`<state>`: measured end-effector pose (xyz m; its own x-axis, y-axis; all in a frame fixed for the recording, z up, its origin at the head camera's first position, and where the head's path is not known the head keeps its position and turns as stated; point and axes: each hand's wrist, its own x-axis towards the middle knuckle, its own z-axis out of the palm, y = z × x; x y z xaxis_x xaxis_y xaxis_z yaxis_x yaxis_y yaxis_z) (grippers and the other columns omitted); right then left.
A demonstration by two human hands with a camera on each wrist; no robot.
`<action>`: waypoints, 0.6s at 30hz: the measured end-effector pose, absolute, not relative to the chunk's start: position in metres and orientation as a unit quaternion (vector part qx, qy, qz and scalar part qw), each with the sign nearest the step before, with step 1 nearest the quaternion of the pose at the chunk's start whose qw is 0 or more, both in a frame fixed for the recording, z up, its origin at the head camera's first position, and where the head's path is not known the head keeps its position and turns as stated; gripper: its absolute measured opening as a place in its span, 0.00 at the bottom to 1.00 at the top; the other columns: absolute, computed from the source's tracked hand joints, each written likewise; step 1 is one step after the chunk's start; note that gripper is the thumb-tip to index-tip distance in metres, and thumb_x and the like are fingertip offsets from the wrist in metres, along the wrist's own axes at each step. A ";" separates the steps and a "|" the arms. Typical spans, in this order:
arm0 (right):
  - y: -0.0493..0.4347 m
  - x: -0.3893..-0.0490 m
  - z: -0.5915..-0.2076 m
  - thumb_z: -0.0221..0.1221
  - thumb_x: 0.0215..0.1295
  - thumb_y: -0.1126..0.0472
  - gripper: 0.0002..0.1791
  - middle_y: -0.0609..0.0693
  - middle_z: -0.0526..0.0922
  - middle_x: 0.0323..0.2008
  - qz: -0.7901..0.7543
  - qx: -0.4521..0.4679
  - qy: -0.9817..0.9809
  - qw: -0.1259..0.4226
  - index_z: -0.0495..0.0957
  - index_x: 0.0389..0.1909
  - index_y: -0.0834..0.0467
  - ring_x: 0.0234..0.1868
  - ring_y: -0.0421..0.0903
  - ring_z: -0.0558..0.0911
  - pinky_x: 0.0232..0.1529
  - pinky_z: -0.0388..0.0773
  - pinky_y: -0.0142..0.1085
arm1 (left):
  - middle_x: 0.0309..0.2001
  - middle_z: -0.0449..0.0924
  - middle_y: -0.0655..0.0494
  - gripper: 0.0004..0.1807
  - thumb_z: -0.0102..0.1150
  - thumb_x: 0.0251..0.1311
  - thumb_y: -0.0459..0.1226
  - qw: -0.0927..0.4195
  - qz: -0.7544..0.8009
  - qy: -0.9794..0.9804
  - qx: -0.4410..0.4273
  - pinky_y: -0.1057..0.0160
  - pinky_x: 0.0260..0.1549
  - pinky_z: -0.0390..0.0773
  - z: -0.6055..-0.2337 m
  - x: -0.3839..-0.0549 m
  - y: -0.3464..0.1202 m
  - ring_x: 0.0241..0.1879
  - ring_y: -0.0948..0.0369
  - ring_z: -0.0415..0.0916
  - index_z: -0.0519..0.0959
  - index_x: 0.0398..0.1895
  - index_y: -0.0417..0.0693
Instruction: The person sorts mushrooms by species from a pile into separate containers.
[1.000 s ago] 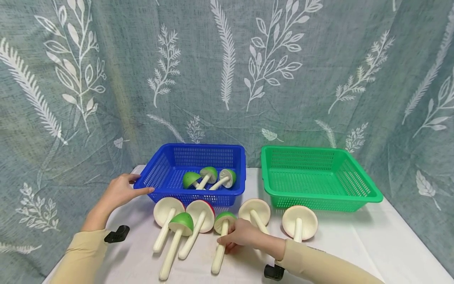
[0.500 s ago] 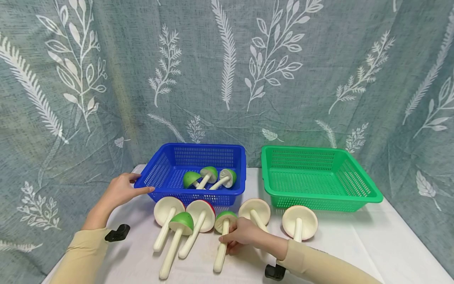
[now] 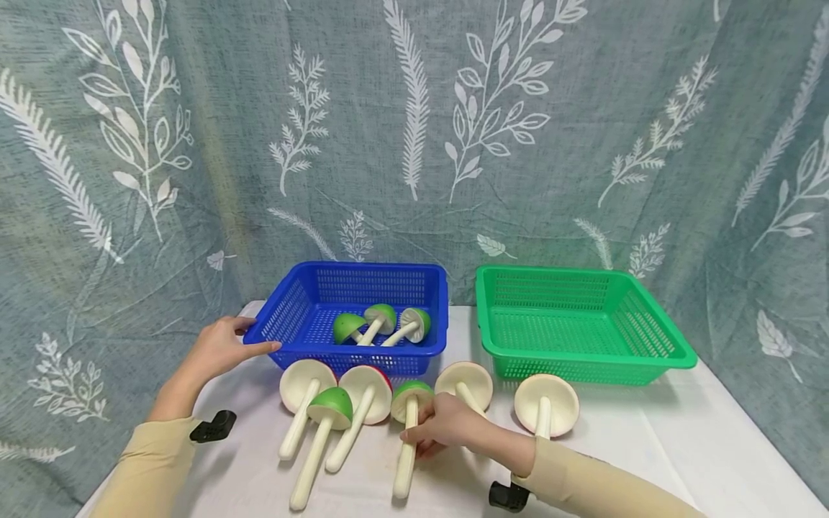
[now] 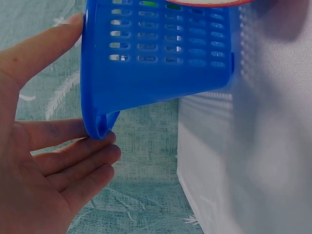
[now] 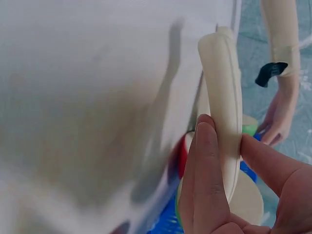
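My left hand (image 3: 223,347) holds the near left corner of the blue basket (image 3: 363,350). In the left wrist view, its thumb touches the rim and its other fingers (image 4: 53,131) bend against the handle edge. My right hand (image 3: 443,426) pinches the white stem of a green-capped toy mushroom (image 3: 403,475) between thumb and fingers. The right wrist view shows that stem (image 5: 222,83) slightly tilted, its end standing off the white cloth. Another green-capped mushroom (image 3: 332,406) lies to its left, over two red-capped mushrooms (image 3: 372,392).
Several green-capped mushrooms (image 3: 382,316) lie in the blue basket. A green basket (image 3: 586,358) stands to its right. Two more mushrooms with pale undersides, one behind my right hand (image 3: 463,378) and one farther right (image 3: 547,403), lie on the white tablecloth (image 3: 699,446). A patterned curtain (image 3: 414,216) hangs behind.
The held mushroom's stem end has swung slightly to the right with my right hand, and its stem stands more upright in the head view. My left hand has stayed on the basket corner.
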<state>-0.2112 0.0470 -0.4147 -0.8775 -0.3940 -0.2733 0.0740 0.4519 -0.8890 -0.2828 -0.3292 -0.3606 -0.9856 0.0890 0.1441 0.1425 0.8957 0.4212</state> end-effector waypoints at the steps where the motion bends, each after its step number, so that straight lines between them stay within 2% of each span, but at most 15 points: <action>1: 0.047 -0.211 -0.412 0.69 0.51 0.62 0.09 0.56 0.84 0.18 -0.515 -0.101 0.821 0.225 0.80 0.22 0.63 0.20 0.43 0.84 0.24 0.82 0.35 | 0.53 0.72 0.26 0.49 0.62 0.51 0.61 0.060 -0.221 -0.972 -0.059 0.41 0.44 0.73 -0.361 -0.283 -0.329 0.52 0.36 0.71 0.67 0.61 0.25; 18: 0.050 -0.217 -0.381 0.68 0.53 0.64 0.09 0.56 0.85 0.22 -0.528 -0.130 0.810 0.220 0.80 0.29 0.66 0.23 0.45 0.85 0.29 0.83 0.39 | 0.55 0.71 0.26 0.52 0.61 0.50 0.63 0.054 -0.225 -0.971 -0.053 0.40 0.45 0.73 -0.359 -0.281 -0.329 0.54 0.36 0.70 0.66 0.62 0.26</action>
<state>-0.2174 0.0497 -0.3808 -0.8690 -0.4434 -0.2196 0.0220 0.4087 -0.9124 -0.2805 -0.3286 -0.3591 -0.9885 0.0788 0.1291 0.1275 0.8930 0.4316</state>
